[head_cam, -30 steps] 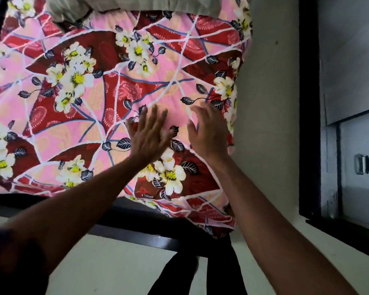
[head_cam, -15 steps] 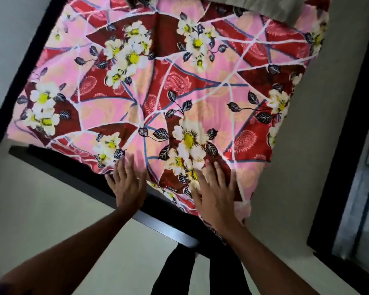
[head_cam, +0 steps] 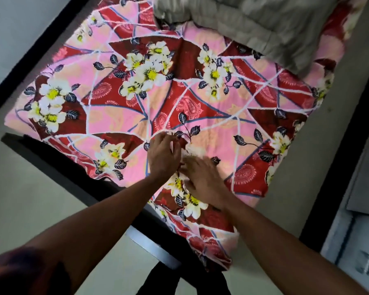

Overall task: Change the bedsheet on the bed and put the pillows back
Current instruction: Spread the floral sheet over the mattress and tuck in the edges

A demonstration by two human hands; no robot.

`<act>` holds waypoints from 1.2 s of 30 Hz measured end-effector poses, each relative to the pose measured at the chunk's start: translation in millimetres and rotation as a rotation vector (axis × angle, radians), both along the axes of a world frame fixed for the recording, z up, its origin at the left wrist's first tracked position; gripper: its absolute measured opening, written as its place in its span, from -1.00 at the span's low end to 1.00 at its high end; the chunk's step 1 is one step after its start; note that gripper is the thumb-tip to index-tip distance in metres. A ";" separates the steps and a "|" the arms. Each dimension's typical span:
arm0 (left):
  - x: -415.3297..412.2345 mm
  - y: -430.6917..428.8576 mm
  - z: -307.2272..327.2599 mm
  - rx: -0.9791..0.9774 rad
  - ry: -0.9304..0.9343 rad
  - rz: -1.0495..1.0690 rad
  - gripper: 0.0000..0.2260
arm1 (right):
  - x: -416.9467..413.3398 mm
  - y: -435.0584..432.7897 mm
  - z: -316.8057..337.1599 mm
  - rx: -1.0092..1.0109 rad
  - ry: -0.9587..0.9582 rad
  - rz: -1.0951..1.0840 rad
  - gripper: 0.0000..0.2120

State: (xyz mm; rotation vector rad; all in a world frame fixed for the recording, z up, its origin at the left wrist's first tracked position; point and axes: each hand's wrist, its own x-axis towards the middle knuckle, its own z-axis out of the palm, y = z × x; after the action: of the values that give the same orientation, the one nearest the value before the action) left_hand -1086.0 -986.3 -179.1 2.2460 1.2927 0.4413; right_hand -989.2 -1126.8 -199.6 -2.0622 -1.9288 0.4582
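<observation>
Looking down past a black bed frame (head_cam: 58, 165) edging the pale floor (head_cam: 19, 199) on the left. Seeing the bedsheet (head_cam: 211, 111), pink and red with white flowers, lying spread over the bed and hanging over its near corner. Reaching onto it near the foot edge with the left hand (head_cam: 161, 155), fingers bending at the cloth; blurring too much to tell whether that grip is closing on fabric. Pressing down just beside it with the right hand (head_cam: 202, 177), grip open, fingers lying straight and flat on the sheet. Noting grey padded bedding (head_cam: 264, 24) lying bunched on the sheet at the upper right. Ending at far right, apart from the bed, with a grey cabinet (head_cam: 362, 188) bearing a metal handle (head_cam: 367, 265).
</observation>
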 end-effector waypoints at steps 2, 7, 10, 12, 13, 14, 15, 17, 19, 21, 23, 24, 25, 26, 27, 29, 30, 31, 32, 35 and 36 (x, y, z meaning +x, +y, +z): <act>-0.4 -2.3 3.5 -0.133 0.035 0.024 -0.87 | 6.8 -21.7 3.9 0.096 0.137 0.000 -0.76; 27.7 17.2 13.1 -0.282 0.001 -0.100 -0.93 | 93.2 -2.4 31.7 0.148 0.351 -0.458 -0.86; 72.1 38.3 23.3 -0.381 -0.012 -0.126 -0.91 | 169.9 24.0 47.3 0.210 0.568 -0.787 -0.92; 111.3 56.4 26.6 -0.380 0.000 -0.127 -0.81 | 223.2 48.5 49.8 0.252 0.671 -0.951 -0.89; 128.7 65.1 28.1 -0.410 0.000 -0.111 -0.78 | 244.4 60.4 50.5 0.272 0.719 -0.995 -0.75; 150.9 74.8 28.0 -0.472 -0.021 -0.072 -0.78 | 268.9 73.0 52.0 0.285 0.761 -1.027 -0.59; 171.6 84.7 29.1 -0.540 -0.067 -0.018 -0.77 | 292.4 85.7 53.5 0.329 0.792 -1.048 -0.47; 217.4 102.7 34.1 -0.656 -0.195 0.091 -0.71 | 340.3 104.5 60.8 0.456 0.830 -1.121 -0.44; 260.4 120.7 43.5 -0.757 -0.318 0.203 -0.60 | 382.9 120.0 75.2 0.600 0.784 -1.198 -0.49; 302.4 138.1 56.0 -0.925 -0.427 0.304 -0.46 | 422.2 127.4 88.1 0.702 0.735 -1.253 -0.43; 335.0 153.9 67.7 -1.062 -0.516 0.362 -0.37 | 453.9 135.4 100.1 0.727 0.803 -1.257 -0.27; 350.4 161.8 71.5 -1.105 -0.571 0.390 -0.32 | 473.8 140.4 99.8 0.733 0.914 -1.207 -0.23; 361.8 169.2 72.5 -1.140 -0.621 0.421 -0.24 | 491.0 145.1 97.8 0.718 1.026 -1.128 -0.21; 373.8 175.9 72.6 -1.176 -0.665 0.448 -0.13 | 507.4 150.6 96.0 0.691 1.121 -1.054 -0.18; 383.5 181.4 73.2 -1.220 -0.701 0.466 -0.04 | 518.7 154.6 94.3 0.636 1.171 -1.007 -0.10; 400.3 189.0 69.8 -1.320 -0.768 0.487 0.02 | 533.5 160.7 88.2 0.519 1.219 -0.940 0.02; 409.1 190.2 68.5 -1.358 -0.800 0.496 -0.03 | 537.7 162.7 83.3 0.486 1.244 -0.917 0.00; 418.9 191.3 66.8 -1.370 -0.841 0.483 -0.12 | 542.1 163.6 77.4 0.478 1.273 -0.897 -0.03; 426.6 191.1 66.1 -1.348 -0.886 0.438 -0.25 | 544.3 164.4 72.4 0.468 1.296 -0.888 -0.06; 439.3 189.5 67.3 -1.384 -0.949 0.299 -0.49 | 551.4 162.9 62.1 0.387 1.426 -0.930 -0.21; 441.5 190.3 69.4 -1.387 -0.922 0.319 -0.51 | 552.6 162.1 60.0 0.305 1.497 -0.931 -0.28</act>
State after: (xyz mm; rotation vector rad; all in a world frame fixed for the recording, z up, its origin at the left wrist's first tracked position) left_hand -644.5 -796.0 -109.7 0.5443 0.9024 0.3975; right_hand -436.5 -964.8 -139.6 -1.3356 -0.1295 0.9409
